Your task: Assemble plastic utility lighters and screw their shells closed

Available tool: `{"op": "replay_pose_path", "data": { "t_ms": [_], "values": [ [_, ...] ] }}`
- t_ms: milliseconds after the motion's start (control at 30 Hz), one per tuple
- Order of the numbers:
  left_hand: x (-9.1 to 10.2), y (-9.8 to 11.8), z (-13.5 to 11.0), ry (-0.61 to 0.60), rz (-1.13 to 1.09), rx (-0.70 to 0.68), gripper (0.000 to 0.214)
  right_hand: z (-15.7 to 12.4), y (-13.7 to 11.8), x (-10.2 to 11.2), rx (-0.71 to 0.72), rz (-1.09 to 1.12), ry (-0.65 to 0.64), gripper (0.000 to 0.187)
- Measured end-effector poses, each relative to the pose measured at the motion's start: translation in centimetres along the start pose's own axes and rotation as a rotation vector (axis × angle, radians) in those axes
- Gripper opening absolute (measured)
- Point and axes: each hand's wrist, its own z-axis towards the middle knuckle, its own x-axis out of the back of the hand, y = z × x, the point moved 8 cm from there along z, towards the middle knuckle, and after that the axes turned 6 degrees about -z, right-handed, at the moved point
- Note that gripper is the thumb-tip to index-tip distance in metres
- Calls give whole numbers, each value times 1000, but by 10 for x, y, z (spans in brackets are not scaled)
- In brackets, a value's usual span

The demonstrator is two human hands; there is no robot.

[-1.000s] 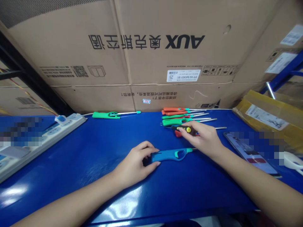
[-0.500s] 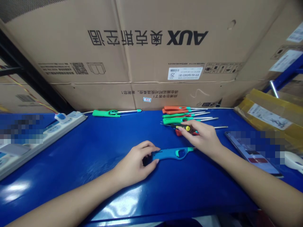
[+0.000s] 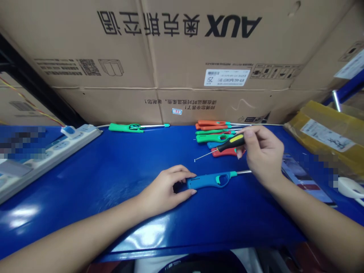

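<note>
My left hand (image 3: 167,189) pinches the butt end of a blue utility lighter (image 3: 204,181) between thumb and fingers. The lighter lies flat on the blue table, its metal tube pointing right and partly hidden behind my other hand. In my right hand (image 3: 264,151) is a screwdriver (image 3: 231,143) with a black and yellow handle, tilted down to the left. A tiny light-coloured bit, perhaps a screw, shows at its tip, above the table and left of the lighter pile. Just behind the screwdriver lie a red lighter (image 3: 223,152) and a green lighter (image 3: 210,138).
Orange lighters (image 3: 213,123) lie at the back by the cardboard box (image 3: 176,49). Another green lighter (image 3: 125,128) is at the back left, near a white power strip (image 3: 68,142). To the right are a phone (image 3: 307,182), a taped package (image 3: 321,132) and a white object (image 3: 348,188).
My right hand has lifted the screwdriver from beside the lighter pile and turned its tip down-left. The left hand stays at the blue lighter; the view has tilted slightly down.
</note>
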Motion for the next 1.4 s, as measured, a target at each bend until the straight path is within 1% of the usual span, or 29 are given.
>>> {"op": "replay_pose_path", "data": {
  "t_ms": [67,133,200,267,367,500,567,733,867,933,1000,1100,1167,1267,1400],
  "values": [
    [2,-1,0,31,-16,6,32,2,8,1,-70,78,6,27],
    [8,-3,0,98,-42,28,34,3,15,1,-132,140,5,29],
    [14,-5,0,168,-91,37,37,2,19,-1,-170,172,-3,30],
    [18,-5,0,211,-151,29,40,0,20,-5,-187,180,-22,32],
    [21,-1,1,225,-198,9,36,-4,21,-11,-204,179,-64,33],
    [24,7,0,254,-161,-14,17,-8,24,-20,-250,196,-103,36],
    [26,9,-1,269,-148,-22,11,-10,26,-25,-273,214,-136,37],
    [30,10,-3,313,-97,-23,6,-16,25,-34,-349,298,-212,37],
    [30,9,-2,314,-46,-17,6,-22,21,-43,-407,342,-340,31],
    [30,8,-1,299,-19,-11,6,-23,19,-45,-404,359,-366,33],
    [29,7,-1,284,9,-5,7,-23,16,-44,-384,384,-358,35],
    [29,6,-1,263,54,-23,7,-21,8,-41,-334,423,-347,31],
    [28,9,-1,253,88,-73,7,-22,2,-39,-284,451,-353,24],
    [27,18,-3,243,150,-186,10,-24,-6,-39,-219,479,-370,17],
    [24,28,-5,220,259,-308,12,-30,-8,-42,-198,447,-388,14]
  ]
}}
